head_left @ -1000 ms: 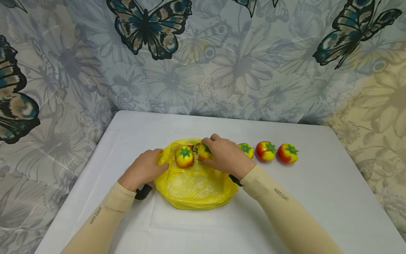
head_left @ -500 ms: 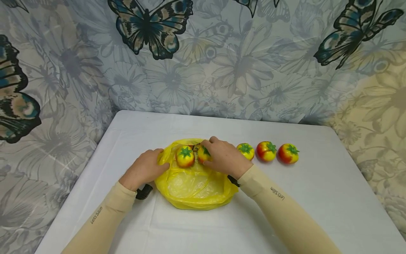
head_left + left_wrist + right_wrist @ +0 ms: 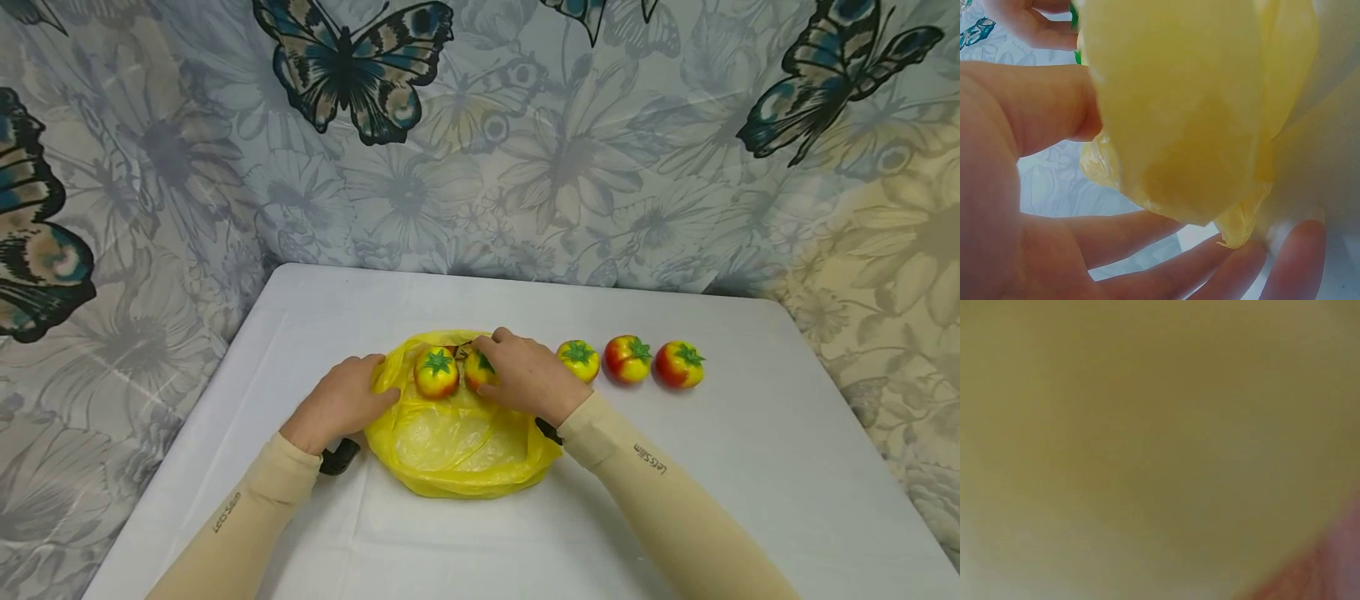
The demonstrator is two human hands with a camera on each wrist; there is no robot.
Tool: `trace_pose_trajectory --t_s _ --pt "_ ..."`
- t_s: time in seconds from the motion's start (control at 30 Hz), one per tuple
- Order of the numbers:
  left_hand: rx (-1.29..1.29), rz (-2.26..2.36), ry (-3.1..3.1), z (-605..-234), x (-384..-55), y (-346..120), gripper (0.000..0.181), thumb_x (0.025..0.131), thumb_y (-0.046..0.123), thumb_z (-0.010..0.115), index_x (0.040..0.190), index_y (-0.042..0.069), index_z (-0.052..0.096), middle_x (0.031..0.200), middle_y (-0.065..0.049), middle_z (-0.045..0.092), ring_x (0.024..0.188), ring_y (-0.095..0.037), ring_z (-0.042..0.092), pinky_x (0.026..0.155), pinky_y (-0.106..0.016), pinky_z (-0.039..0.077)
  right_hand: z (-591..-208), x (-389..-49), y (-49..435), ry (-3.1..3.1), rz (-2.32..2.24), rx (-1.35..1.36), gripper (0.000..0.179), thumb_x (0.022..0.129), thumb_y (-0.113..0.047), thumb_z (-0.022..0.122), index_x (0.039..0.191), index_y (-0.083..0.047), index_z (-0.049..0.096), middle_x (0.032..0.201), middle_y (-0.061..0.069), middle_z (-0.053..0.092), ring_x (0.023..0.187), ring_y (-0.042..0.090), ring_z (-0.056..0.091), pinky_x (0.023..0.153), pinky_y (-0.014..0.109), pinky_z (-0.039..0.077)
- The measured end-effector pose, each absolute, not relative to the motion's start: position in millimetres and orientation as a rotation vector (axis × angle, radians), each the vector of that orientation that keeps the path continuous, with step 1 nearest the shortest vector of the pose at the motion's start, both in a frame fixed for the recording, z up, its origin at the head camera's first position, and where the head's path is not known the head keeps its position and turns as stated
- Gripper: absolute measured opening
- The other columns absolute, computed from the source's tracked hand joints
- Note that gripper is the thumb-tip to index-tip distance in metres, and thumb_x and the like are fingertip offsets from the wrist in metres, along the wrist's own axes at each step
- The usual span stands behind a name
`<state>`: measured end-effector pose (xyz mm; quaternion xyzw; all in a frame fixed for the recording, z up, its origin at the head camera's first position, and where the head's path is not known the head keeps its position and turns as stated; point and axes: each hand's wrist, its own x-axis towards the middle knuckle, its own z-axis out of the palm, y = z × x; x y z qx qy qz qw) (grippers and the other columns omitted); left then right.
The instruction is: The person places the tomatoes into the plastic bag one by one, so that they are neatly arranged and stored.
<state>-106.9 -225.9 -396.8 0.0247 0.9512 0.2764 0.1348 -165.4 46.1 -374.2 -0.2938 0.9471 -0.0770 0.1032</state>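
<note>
A yellow plastic bag (image 3: pixel 461 450) lies spread on the white table, its mouth toward me. My left hand (image 3: pixel 341 400) holds the bag's left edge between thumb and fingers; the left wrist view shows the yellow film (image 3: pixel 1179 112) between them. On the bag's upper part sits a red-and-yellow tomato (image 3: pixel 437 379) with a green star-shaped top. Just right of it, my right hand (image 3: pixel 528 375) grips a second tomato (image 3: pixel 477 372), partly covered by the fingers. Yellow blur fills most of the right wrist view.
Three more tomatoes stand in a row right of the bag: a mostly yellow one (image 3: pixel 578 360), a redder one (image 3: pixel 627 359) and the rightmost one (image 3: pixel 679 364). The white table (image 3: pixel 780 467) backs onto butterfly-patterned cloth (image 3: pixel 525 167).
My right hand has shifted slightly left and down with the gripped tomato, uncovering more of the nearest tomato in the row. The left hand and bag have hardly moved.
</note>
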Motion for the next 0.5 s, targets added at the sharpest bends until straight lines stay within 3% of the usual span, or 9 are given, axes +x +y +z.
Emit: trace_pose_trajectory --t_s 0.5 --pt "0.072 0.815 2.751 -397.3 -105.5 -225.8 0.067 0.106 0.032 0.063 0.157 -0.007 0.048 0.15 -0.032 0.06 0.135 -0.044 0.061 0.114 -0.06 0.05 -377.1 -166.6 47.0 2.782 -0.236 -0.839 0.059 0.099 -0.038 0.079 0.149 -0.012 0.062 0.127 0.013 0.066 0.095 0.028 0.069 0.092 0.045 0.062"
